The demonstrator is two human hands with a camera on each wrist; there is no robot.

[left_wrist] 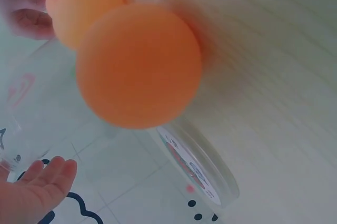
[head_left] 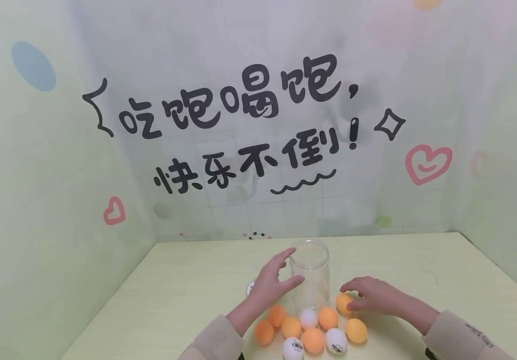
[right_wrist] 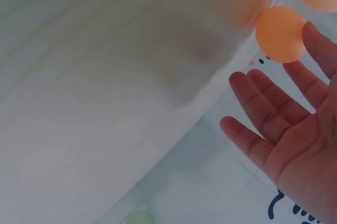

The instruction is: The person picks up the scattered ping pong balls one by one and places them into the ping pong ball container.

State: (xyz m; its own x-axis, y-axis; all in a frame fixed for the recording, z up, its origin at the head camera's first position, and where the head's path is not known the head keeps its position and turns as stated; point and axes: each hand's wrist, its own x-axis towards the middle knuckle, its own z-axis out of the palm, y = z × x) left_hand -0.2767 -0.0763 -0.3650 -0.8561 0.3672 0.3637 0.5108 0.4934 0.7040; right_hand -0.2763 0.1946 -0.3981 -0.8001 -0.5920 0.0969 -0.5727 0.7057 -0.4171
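A clear cylindrical jar point(head_left: 311, 280) stands upright and open-topped on the table. My left hand point(head_left: 277, 275) is at its left side, thumb and fingers spread apart near the wall; in the left wrist view the left fingers point(left_wrist: 52, 179) look fairly straight. To the right of the jar, my right hand point(head_left: 375, 296) pinches an orange ping-pong ball point(right_wrist: 280, 33) between thumb and index finger, the other fingers extended. Several orange and white ping-pong balls lie in front of the jar, among them an orange ball point(head_left: 313, 340) and a white ball point(head_left: 336, 341).
A round lid-like piece with a printed label point(left_wrist: 192, 166) lies on the table left of the jar, mostly hidden by my left wrist in the head view. Behind the pale table point(head_left: 186, 280) hangs a printed backdrop point(head_left: 240, 210), with further sheets on both sides.
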